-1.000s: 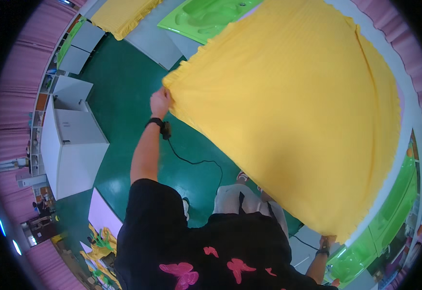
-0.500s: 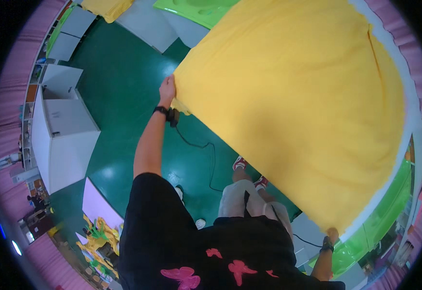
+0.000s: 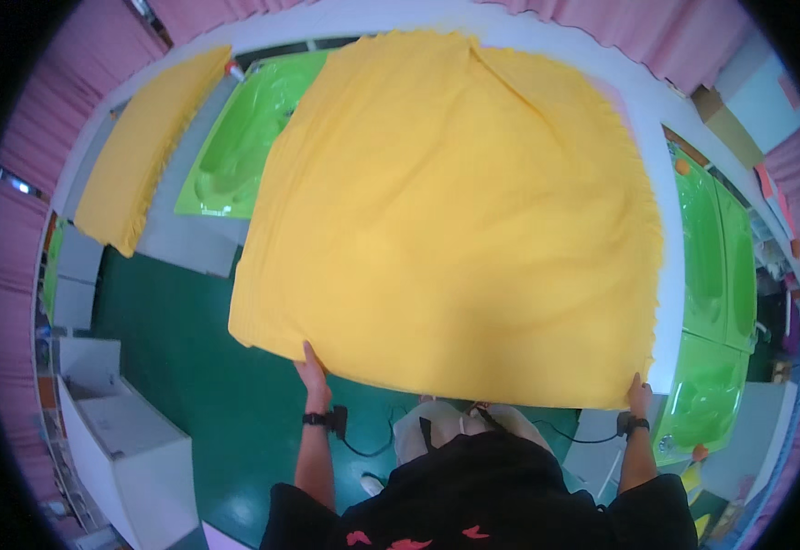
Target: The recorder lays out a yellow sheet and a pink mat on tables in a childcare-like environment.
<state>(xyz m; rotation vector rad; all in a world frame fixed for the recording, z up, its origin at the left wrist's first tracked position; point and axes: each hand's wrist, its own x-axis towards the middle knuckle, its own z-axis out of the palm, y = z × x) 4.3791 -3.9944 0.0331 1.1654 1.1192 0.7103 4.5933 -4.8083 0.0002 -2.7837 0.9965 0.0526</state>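
Where the head view looks down, one item fills most of the field: a large yellow fabric sheet [image 3: 455,220], spread wide, fringed along its right edge, lightly rippled across the middle.

Holding points: the left hand [image 3: 313,371] sits at about 7 o'clock of the sheet, fingers pressed up against the near hem and closed on it a little in from the lower left corner. The right hand [image 3: 639,396] sits at about 5 o'clock, fingers closed on the lower right corner. Each wrist carries a dark band. The near hem runs taut between the two hands; the rest of the sheet extends away toward 12 o'clock.

Surface beneath: a white table [image 3: 666,275] shows as a strip along the far and right edges of the sheet. How much of the sheet rests on it cannot be told.

Surroundings: a bright green moulded plastic tub [image 3: 244,147] at 10 o'clock, partly covered by the sheet's left edge. A second yellow cloth [image 3: 139,151] further out at 10 o'clock, draped over a surface. Two more green tubs [image 3: 721,302] at 3 to 4 o'clock. A dark green floor [image 3: 189,367] at 8 o'clock, with a black cable across it. A white cabinet [image 3: 111,440] at 8 o'clock. Pink curtains [image 3: 43,137] around the room's rim.
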